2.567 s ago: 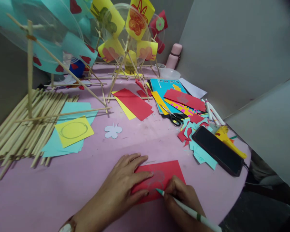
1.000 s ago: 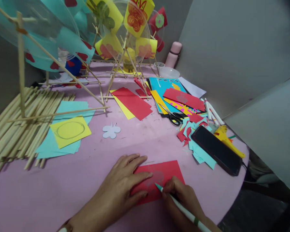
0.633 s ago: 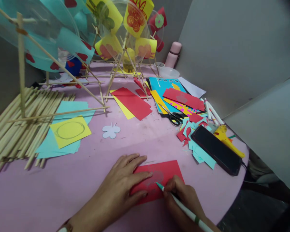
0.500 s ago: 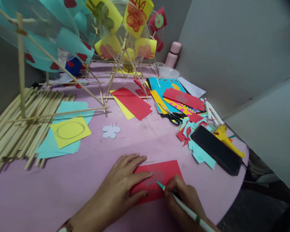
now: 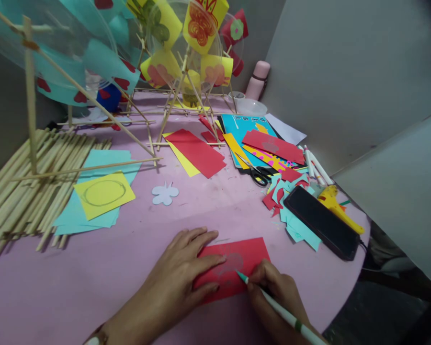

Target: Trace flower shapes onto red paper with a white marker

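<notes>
A red paper rectangle (image 5: 255, 251) lies flat near the front of the pink table, with a faint greyish outline drawn on it. My left hand (image 5: 185, 268) rests over its left side, fingers spread and pressing it down. In my right hand (image 5: 276, 292) is a white felt-tip pen (image 5: 282, 311), pinched between thumb and fingers. Its green tip touches or hovers just over the drawn outline; I cannot tell which. Beyond my left hand lies a white butterfly-shaped paper cutout (image 5: 164, 194).
Wooden sticks (image 5: 32, 191) and a yellow card with a drawn oval (image 5: 104, 194) lie left. Stick-framed wheels with yellow paper (image 5: 203, 28) stand behind. At right are scissors (image 5: 258, 176), paper scraps (image 5: 294, 225), a phone (image 5: 321, 223) and a yellow glue gun (image 5: 339, 211).
The pen tip and my right hand have shifted slightly to the right over the red paper. My left hand stays in place.
</notes>
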Demonstrator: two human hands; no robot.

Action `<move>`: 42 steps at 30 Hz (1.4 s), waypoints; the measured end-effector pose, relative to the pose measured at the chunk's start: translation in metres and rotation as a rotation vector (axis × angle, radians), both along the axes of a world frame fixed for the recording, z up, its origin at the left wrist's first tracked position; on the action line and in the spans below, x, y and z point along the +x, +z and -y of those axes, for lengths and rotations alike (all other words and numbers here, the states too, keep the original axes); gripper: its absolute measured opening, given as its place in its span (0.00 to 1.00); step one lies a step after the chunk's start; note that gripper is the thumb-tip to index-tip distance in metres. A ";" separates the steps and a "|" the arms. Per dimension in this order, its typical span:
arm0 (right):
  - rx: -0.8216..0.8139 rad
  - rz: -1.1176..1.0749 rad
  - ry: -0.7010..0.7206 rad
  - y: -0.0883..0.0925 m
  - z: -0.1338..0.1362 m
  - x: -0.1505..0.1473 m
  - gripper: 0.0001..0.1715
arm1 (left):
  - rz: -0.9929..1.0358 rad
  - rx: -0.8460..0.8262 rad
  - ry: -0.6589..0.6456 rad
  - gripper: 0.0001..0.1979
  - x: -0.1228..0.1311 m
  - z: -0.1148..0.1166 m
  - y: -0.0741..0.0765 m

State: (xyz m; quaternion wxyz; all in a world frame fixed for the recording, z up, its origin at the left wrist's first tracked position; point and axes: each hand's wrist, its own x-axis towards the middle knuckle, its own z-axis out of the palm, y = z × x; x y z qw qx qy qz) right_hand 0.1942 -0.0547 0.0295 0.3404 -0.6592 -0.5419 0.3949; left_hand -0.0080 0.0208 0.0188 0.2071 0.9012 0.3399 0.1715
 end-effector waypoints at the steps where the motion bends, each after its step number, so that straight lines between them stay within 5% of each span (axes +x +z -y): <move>1: 0.004 -0.005 0.000 0.000 0.000 0.000 0.09 | -0.001 0.000 0.000 0.21 0.000 0.000 0.000; 42: 0.005 -0.051 0.144 -0.001 0.002 0.006 0.09 | -0.023 -0.004 -0.009 0.20 0.000 0.000 0.002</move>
